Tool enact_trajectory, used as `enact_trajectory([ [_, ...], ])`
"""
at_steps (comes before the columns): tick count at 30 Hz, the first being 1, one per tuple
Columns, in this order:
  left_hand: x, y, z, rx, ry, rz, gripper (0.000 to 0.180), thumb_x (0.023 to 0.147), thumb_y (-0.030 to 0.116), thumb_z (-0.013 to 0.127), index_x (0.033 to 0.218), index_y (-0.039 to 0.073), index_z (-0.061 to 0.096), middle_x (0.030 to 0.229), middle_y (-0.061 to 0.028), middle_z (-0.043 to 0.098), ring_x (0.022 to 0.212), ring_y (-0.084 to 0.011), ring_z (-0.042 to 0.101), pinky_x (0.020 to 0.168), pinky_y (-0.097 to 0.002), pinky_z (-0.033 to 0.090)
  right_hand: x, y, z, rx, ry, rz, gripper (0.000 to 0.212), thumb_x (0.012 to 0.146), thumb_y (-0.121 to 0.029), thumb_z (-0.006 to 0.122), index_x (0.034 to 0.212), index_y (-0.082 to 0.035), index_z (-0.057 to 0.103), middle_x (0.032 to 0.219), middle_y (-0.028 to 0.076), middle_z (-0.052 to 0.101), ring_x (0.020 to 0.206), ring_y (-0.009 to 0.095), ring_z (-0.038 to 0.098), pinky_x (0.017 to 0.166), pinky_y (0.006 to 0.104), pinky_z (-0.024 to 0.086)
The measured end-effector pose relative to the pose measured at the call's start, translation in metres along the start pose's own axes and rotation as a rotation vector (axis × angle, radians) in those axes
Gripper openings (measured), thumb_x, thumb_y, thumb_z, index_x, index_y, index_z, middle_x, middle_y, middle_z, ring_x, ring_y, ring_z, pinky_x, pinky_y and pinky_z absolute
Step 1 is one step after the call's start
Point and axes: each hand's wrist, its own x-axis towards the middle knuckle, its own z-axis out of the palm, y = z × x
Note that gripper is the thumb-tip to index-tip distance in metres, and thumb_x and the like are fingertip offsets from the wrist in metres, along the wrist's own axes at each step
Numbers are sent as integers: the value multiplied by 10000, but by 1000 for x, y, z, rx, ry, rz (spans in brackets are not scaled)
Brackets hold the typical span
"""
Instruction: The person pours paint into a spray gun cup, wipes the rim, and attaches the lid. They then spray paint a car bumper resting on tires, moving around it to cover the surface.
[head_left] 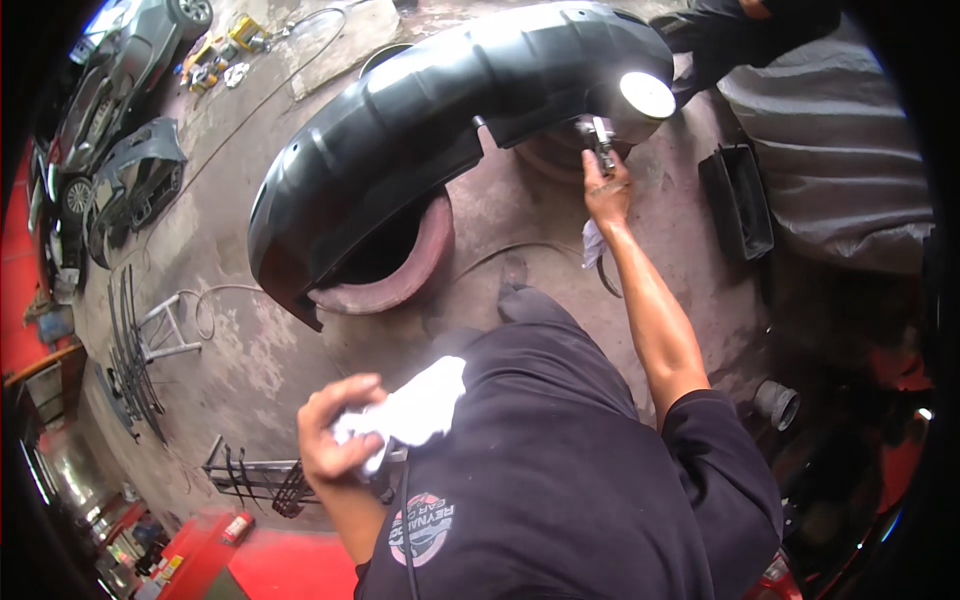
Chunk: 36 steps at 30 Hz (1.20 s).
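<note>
Open floor [215,235] beside bumper [400,130] edge

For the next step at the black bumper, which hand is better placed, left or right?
Probably the right hand: it is stretched out, holding a spray gun beside the black bumper. The left hand, farther away, holds a white cloth.

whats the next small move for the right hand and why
Probably a slow sweep of the spray gun along the near edge of the bumper: the right hand holds it by that edge, while the left hand has the cloth back by the body. The gun's exact aim is too blurred to tell.
</note>
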Motion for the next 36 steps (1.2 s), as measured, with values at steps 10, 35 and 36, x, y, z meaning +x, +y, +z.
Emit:
enact_trajectory([
  [10, 91, -161, 47, 231, -104, -557, 519, 870, 142, 808, 1351, 11, 665, 1227, -112, 727, 1121, -185, 661, 1011, -344, 506, 24, -37, -12, 156, -488, -1, 342, 956, -234, 755, 1227, -26, 745, 996, 225, 779, 848, 282, 760, 820, 388, 565],
  [35, 98, -279, 19, 374, -210, -724, 467, 873, 259, 813, 1273, 33, 728, 1031, -137, 757, 873, -184, 699, 754, -349, 557, 10, -86, 49, 230, -616, -168, 319, 921, -233, 770, 1184, -56, 729, 933, 246, 738, 884, 425, 738, 765, 459, 572],
  [36, 88, -305, 9, 321, -189, -718, 474, 865, 256, 816, 1280, 43, 730, 998, -120, 748, 786, -177, 672, 699, -352, 540, 10, -90, 51, 194, -647, -210, 320, 919, -257, 780, 1153, -46, 729, 936, 249, 736, 880, 419, 740, 780, 450, 571],
])
